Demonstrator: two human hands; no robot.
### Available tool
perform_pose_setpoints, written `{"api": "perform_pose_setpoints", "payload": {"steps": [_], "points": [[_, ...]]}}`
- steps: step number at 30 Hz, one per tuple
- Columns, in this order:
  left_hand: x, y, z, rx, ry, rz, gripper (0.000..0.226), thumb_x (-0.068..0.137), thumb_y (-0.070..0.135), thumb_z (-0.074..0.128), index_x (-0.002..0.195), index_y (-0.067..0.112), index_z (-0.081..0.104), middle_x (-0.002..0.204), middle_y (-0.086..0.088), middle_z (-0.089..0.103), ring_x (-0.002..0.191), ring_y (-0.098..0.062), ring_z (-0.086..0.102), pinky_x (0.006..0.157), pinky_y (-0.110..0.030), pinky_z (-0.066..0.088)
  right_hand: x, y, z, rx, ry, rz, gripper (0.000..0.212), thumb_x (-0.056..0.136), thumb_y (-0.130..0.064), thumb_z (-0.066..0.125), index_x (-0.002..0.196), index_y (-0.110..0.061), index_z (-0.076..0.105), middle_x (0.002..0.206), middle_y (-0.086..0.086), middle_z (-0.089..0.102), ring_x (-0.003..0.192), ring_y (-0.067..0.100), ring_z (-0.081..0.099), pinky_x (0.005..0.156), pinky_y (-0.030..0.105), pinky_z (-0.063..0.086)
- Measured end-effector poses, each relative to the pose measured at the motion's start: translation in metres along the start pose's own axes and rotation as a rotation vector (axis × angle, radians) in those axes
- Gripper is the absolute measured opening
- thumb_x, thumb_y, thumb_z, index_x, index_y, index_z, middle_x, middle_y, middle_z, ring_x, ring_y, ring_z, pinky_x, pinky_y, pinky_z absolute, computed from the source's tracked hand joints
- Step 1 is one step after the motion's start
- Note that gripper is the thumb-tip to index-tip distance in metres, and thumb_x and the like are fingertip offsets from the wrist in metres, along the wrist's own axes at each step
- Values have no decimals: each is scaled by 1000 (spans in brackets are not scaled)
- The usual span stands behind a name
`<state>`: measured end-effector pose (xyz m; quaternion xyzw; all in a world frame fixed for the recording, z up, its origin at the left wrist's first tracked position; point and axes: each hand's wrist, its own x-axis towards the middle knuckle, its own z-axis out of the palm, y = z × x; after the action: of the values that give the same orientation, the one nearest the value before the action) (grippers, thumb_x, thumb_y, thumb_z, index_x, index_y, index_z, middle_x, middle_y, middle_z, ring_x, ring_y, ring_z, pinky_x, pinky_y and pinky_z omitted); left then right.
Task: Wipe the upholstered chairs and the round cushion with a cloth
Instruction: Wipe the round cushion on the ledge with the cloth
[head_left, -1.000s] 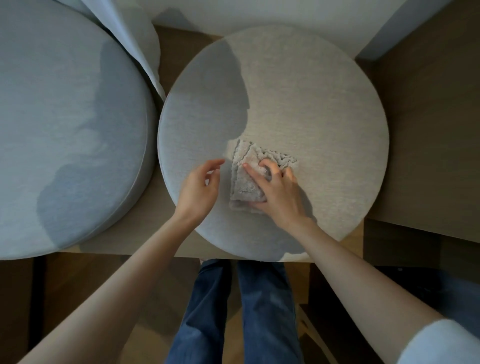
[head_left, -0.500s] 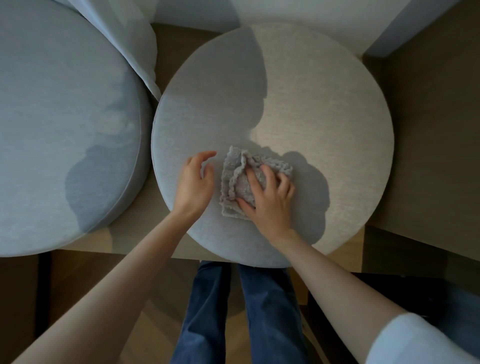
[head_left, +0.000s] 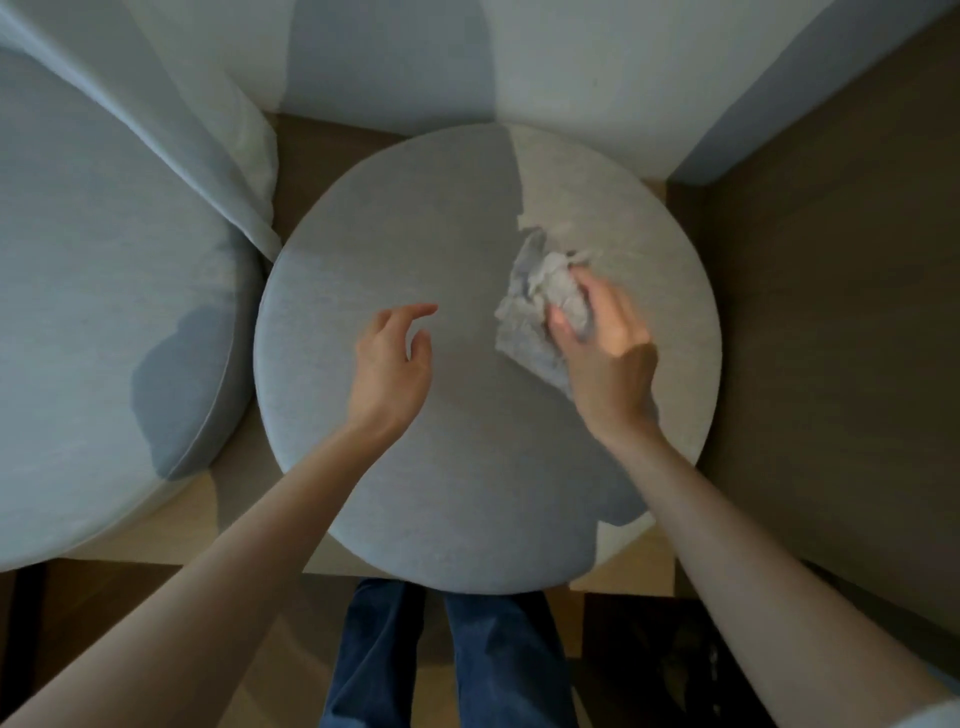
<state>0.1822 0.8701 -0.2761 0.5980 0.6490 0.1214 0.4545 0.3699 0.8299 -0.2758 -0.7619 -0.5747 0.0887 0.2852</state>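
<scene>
Now, right hand (head_left: 608, 338): blurred, fingers curled round the crumpled cloth (head_left: 535, 301), holding it down on the seat.
Left hand (head_left: 392, 364): holds nothing, fingers loosely spread over the seat's middle, apart from the cloth.
Cloth: on the right part of the round cushion (head_left: 415, 493).
Round cushion: grey, lying on the wooden worktop (head_left: 831, 338).
Beside it: a larger blue-grey cushion (head_left: 104, 312) at left, a pale curtain (head_left: 208, 135) between them.
</scene>
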Motion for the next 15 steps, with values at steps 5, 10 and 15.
{"api": "perform_pose_setpoints", "payload": {"steps": [5, 10, 15], "points": [[47, 31, 21, 93, 26, 111, 41, 98, 9, 43, 136, 20, 50, 148, -9, 37, 136, -30, 32, 113, -39, 26, 100, 33, 6, -103, 192, 90, 35, 89, -25, 61, 124, -19, 62, 109, 12, 61, 95, 28, 59, 72, 33, 44], [83, 38, 38, 390, -169, 16, 52, 99, 20, 42, 146, 39, 31, 161, 0, 2, 146, -39, -4, 115, -61, 10, 139, 66, 48, -335, -274, 92, 48, 89, -59, 49, 135, -44, 46, 146, 6, 35, 123, 35, 31, 98, 47, 30], [86, 36, 49, 598, -314, -25, 70, 95, 34, 54, 147, 50, 10, 157, 10, -22, 138, -50, -23, 106, -73, 11, 131, 82, 75, -357, -483, 57, 80, 71, -86, 43, 143, -57, 19, 160, 3, 6, 137, 41, 8, 107, 55, 8]]}}
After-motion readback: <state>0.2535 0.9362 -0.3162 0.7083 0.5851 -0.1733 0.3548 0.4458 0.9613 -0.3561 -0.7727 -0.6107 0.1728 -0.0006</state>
